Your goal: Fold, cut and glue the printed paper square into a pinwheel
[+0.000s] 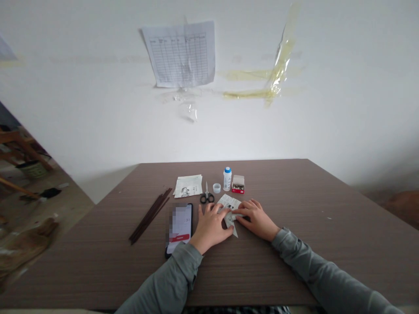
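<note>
A printed sheet of paper (229, 201), partly folded, lies on the table under both my hands; a pointed corner of it sticks out toward me. My left hand (212, 225) rests on its left side, fingers spread and the thumb on the pointed flap. From the right, my right hand (257, 219) lies over the sheet with its fingers stretched out. Fingers of both hands cover the middle of the paper. Just beyond my left fingers are scissors (207, 197) with black handles, a small round translucent cup (216, 188) and a white bottle with a blue cap (227, 179).
A small red box (238, 185) with its lid up stands beside the bottle. Printed sheets (188, 186) are stacked at the back left. Thin dark brown sticks (150, 216) lie left of a phone (180, 229). The brown table (314, 205) meets a white wall.
</note>
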Demonstrator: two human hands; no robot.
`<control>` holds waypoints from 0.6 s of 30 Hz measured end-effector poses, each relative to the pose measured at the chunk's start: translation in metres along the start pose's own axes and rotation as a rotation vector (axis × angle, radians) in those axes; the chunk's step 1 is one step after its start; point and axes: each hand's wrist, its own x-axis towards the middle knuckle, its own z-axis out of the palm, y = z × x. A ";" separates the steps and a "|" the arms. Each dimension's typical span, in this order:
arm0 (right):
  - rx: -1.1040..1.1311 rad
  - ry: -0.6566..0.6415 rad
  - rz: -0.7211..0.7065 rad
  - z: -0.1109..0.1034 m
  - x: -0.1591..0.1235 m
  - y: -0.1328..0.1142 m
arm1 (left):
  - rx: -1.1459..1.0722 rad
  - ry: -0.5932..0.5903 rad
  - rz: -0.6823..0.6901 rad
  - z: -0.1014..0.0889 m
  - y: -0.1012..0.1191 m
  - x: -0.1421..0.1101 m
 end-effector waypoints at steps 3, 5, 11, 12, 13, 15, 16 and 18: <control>-0.012 0.002 -0.008 -0.001 0.001 -0.001 | 0.000 0.000 -0.002 -0.001 0.000 0.000; -0.020 -0.002 -0.011 -0.001 0.001 -0.001 | -0.002 -0.005 -0.003 -0.002 0.000 0.000; -0.024 -0.013 -0.004 -0.001 0.001 -0.002 | 0.006 -0.011 0.001 -0.005 0.001 0.000; -0.023 -0.014 -0.006 -0.001 0.001 -0.002 | 0.012 -0.012 -0.002 -0.005 0.001 0.000; -0.025 -0.017 -0.006 -0.001 0.001 -0.002 | 0.019 -0.015 -0.005 -0.004 0.001 0.000; -0.034 -0.021 -0.003 0.000 0.000 -0.002 | 0.024 -0.018 -0.011 -0.003 -0.001 0.001; -0.036 -0.018 -0.002 0.000 0.000 -0.002 | 0.020 -0.015 -0.011 -0.001 -0.001 0.001; -0.030 -0.005 0.000 0.001 0.000 -0.001 | 0.005 -0.006 -0.009 0.001 -0.003 0.001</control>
